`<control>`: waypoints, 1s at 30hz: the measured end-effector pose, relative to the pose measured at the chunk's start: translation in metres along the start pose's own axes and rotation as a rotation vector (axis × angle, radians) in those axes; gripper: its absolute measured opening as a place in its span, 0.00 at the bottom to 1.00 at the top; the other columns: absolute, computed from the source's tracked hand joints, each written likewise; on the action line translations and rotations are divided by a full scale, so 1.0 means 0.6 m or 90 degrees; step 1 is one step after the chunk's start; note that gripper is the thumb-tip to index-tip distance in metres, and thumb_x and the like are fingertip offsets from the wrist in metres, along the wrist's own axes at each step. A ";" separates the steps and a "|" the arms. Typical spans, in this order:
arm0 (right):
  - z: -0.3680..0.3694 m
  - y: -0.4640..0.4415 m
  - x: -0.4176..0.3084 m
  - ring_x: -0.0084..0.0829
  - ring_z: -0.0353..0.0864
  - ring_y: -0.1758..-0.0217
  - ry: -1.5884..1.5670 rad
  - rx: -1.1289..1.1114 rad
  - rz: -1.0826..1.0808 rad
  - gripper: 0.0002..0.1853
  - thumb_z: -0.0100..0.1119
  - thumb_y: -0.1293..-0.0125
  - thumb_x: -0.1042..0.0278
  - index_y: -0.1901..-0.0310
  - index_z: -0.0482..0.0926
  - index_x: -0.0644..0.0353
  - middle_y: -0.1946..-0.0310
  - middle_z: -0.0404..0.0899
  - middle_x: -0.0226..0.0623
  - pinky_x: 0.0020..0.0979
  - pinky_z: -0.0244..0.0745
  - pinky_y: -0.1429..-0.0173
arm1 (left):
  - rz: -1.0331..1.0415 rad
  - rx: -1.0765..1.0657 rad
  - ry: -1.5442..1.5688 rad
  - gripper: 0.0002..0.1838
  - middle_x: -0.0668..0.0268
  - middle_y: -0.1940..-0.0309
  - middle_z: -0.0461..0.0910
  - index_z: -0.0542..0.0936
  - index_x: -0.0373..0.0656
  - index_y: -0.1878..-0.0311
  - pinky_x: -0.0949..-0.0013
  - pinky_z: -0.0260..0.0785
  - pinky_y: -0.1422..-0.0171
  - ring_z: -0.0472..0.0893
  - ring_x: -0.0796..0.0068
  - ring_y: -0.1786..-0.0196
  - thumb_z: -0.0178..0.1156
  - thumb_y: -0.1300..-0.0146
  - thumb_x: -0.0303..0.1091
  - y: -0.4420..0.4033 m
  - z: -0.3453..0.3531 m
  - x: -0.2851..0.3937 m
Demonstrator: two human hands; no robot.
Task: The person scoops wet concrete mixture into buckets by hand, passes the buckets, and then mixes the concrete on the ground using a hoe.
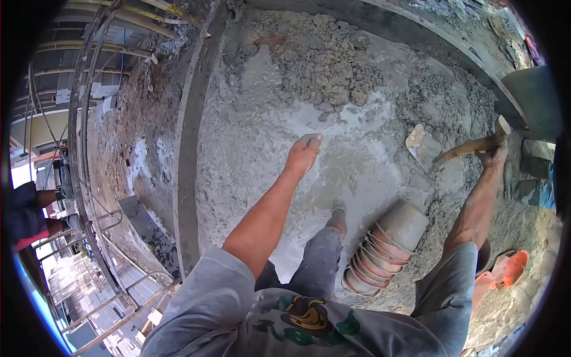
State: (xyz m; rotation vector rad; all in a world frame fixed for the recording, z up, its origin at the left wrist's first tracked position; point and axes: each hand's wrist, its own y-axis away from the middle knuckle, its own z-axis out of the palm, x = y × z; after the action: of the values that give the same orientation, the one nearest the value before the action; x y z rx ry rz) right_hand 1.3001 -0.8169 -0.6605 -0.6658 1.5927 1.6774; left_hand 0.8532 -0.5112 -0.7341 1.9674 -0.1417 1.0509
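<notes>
My right hand [495, 156], out to the right, is closed around the thick, curved wooden handle [470, 147] of a hoe. The metal hoe blade [426, 152], caked with pale mortar, rests on the wet grey mortar [250, 137]. My left hand [304, 153] hangs over the mortar near the middle, its fingers curled into a loose fist. Nothing sticks out of that fist. A puddle of cement water [342, 172] lies between the left hand and my foot, which stands in the wet mix.
A mortar-coated bucket [399, 229] wrapped in wire lies tilted by my leg. Raised edges [191, 143] border the mix; a lumpy heap [321, 62] sits at the far side. A dark drum [535, 104] and orange footwear [510, 268] are right. Bamboo scaffolding [77, 119] and another person [35, 208] are left.
</notes>
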 end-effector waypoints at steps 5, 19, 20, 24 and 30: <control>0.020 0.047 0.297 0.30 0.78 0.63 0.105 -0.097 0.014 0.17 0.49 0.37 0.59 0.54 0.74 0.63 0.61 0.77 0.37 0.33 0.71 0.66 | 0.191 -0.217 -0.065 0.34 0.55 0.50 0.78 0.73 0.38 0.43 0.64 0.66 0.43 0.77 0.63 0.47 0.55 0.41 0.60 -0.020 0.206 0.282; 0.135 0.198 0.641 0.32 0.71 0.82 0.013 -0.013 0.225 0.05 0.55 0.44 0.74 0.71 0.68 0.60 0.82 0.67 0.33 0.33 0.72 0.75 | 0.012 -0.174 -0.524 0.20 0.55 0.73 0.81 0.76 0.40 0.60 0.56 0.72 0.54 0.82 0.55 0.66 0.62 0.48 0.46 0.100 0.053 -0.206; 0.180 0.245 0.629 0.32 0.70 0.82 0.046 -0.052 0.192 0.06 0.56 0.44 0.74 0.71 0.67 0.59 0.82 0.67 0.33 0.34 0.72 0.76 | -0.007 -0.152 -0.496 0.22 0.54 0.73 0.81 0.76 0.39 0.60 0.57 0.71 0.50 0.82 0.56 0.65 0.63 0.50 0.49 0.120 0.034 -0.239; 0.390 0.300 0.627 0.30 0.72 0.85 0.146 -0.268 0.119 0.11 0.61 0.46 0.77 0.65 0.67 0.63 0.79 0.70 0.36 0.31 0.73 0.79 | 0.055 -0.048 -0.297 0.27 0.55 0.73 0.80 0.78 0.39 0.65 0.58 0.73 0.57 0.81 0.55 0.66 0.69 0.55 0.55 0.082 -0.014 -0.270; 0.786 0.244 0.820 0.31 0.76 0.82 0.492 -0.491 -0.110 0.08 0.59 0.47 0.72 0.69 0.75 0.67 0.77 0.74 0.38 0.32 0.71 0.80 | -0.087 -0.095 0.306 0.28 0.64 0.80 0.74 0.76 0.36 0.59 0.70 0.69 0.72 0.74 0.77 0.77 0.63 0.44 0.57 -0.161 -0.156 -0.284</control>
State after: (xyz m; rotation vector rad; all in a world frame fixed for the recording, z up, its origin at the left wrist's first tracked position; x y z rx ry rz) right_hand 0.9366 -0.2744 -0.9046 -1.9661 1.2222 2.0107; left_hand 0.7312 -0.4306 -0.8949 1.5222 0.1709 1.3470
